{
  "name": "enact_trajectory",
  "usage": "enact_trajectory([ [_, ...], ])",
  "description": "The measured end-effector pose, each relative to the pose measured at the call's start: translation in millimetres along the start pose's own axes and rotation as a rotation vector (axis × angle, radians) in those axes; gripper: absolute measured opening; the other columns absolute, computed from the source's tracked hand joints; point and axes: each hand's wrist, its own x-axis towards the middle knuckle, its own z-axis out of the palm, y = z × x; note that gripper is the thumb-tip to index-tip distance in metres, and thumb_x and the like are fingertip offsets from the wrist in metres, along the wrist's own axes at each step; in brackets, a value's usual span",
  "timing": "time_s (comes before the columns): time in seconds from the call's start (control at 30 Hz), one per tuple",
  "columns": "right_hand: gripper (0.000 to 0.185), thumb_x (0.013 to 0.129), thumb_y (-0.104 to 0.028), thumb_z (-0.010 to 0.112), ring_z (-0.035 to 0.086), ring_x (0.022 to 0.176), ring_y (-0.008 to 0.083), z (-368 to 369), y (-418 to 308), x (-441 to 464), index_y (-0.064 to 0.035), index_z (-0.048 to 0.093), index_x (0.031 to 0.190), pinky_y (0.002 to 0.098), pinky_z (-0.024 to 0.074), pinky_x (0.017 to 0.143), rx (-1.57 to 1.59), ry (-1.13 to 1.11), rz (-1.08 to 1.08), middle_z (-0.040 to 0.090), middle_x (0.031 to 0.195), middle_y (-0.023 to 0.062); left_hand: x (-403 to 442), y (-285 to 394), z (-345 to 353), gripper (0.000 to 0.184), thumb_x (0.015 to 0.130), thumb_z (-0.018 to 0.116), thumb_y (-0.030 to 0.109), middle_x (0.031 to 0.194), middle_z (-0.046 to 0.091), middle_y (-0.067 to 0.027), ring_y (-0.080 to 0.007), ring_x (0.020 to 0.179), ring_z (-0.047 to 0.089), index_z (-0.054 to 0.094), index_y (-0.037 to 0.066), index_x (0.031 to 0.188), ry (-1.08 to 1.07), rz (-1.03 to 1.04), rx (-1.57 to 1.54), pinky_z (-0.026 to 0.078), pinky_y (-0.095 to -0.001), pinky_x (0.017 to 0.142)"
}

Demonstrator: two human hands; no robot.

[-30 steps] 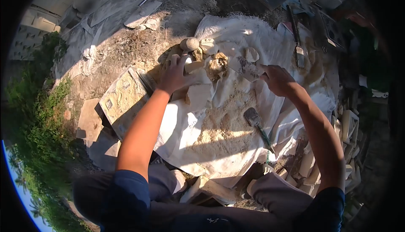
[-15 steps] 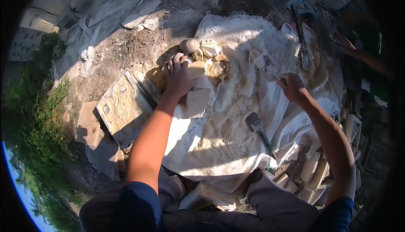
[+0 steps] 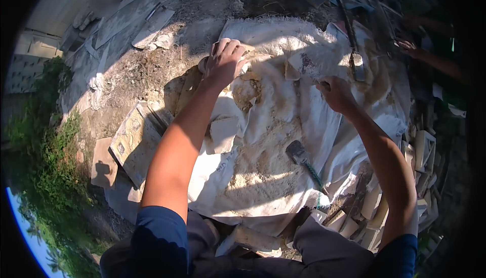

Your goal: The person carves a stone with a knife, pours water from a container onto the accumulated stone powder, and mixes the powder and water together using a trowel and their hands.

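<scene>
My left hand (image 3: 226,60) reaches to the far left part of a white woven sack (image 3: 276,30). Its fingers bend down over pale lumps, and what lies under them is hidden. Just below that hand is a hollow crusted with yellowish powder (image 3: 246,91). My right hand (image 3: 335,94) is closed around the end of a flat-bladed tool (image 3: 306,68), whose blade is dusted pale and points up and left. A brush with a green handle (image 3: 298,152) lies on the powder-strewn sack between my forearms. A pale block (image 3: 223,135) rests near my left forearm.
Powder-coated boards (image 3: 132,141) lie to the left. A long dark metal bar (image 3: 349,35) lies at the far right of the sack. Several pale cut pieces (image 3: 372,202) are piled at the lower right. Another person's hand (image 3: 409,48) shows at the upper right.
My left hand has moved up and away, from beside the rounded stone to over the pale lumps. The view has shifted slightly; my right hand keeps its hold on the tool.
</scene>
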Motion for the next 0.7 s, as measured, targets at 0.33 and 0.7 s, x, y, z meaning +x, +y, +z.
enact_trajectory([
  [0.33,0.03,0.089,-0.024,0.071,0.064,0.089,0.0449,13.6,32.9,2.0,0.0059,0.067,0.088,0.0501,0.0496,0.078,-0.005,-0.131,0.03,0.066,0.088,0.0277,-31.8,18.5,39.9,0.025,0.087,0.058,0.012,0.129,0.061,-0.0107,-0.0356,0.136,0.04,0.074,0.011,0.105,-0.512,0.1,0.243,0.036,-0.0485,0.112],
  [0.7,0.032,0.095,-0.018,0.061,0.063,0.1,0.0408,5.5,-8.0,-4.8,-0.002,0.059,0.122,0.0488,0.0493,0.087,-0.062,-0.066,-0.126,0.063,0.11,0.0211,-45.7,28.2,-0.1,0.04,0.084,0.074,0.028,0.116,0.063,-0.0118,-0.0302,0.122,0.053,0.065,0.009,0.117,-0.161,-0.012,-0.279,0.046,-0.044,0.101],
])
